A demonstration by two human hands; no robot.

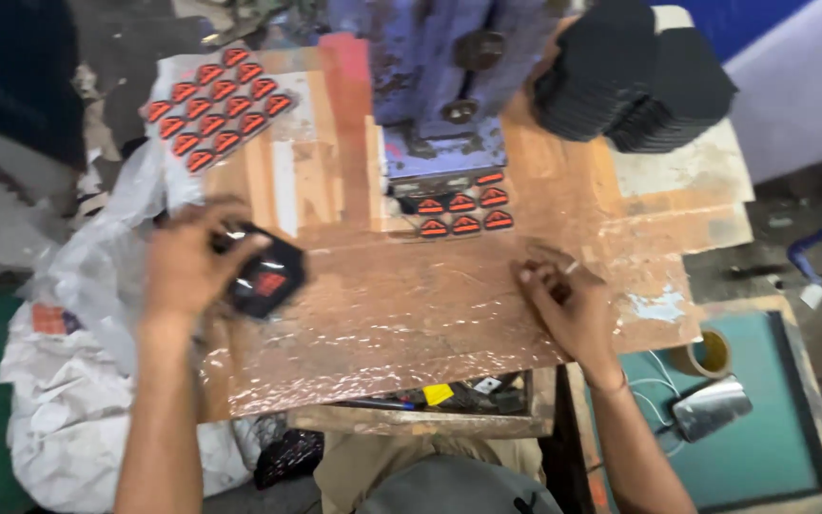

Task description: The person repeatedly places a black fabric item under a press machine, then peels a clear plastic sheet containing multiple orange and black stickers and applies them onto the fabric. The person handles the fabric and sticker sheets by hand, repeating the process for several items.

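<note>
- now we hold a black patch [266, 281] in our left hand [185, 266], fingers closed on it.
- our right hand [568, 303] pinches something small; we cannot tell what.
- next likely calls for placing the patch under the press [444, 95].

Both bare forearms reach up from the lower edge of the view. The left hand [187, 262] is raised, back toward the camera, fingers curled in a grip. The right hand [568, 305] lies lower, knuckles up, fingers bent and pinched together at the tips.
</note>
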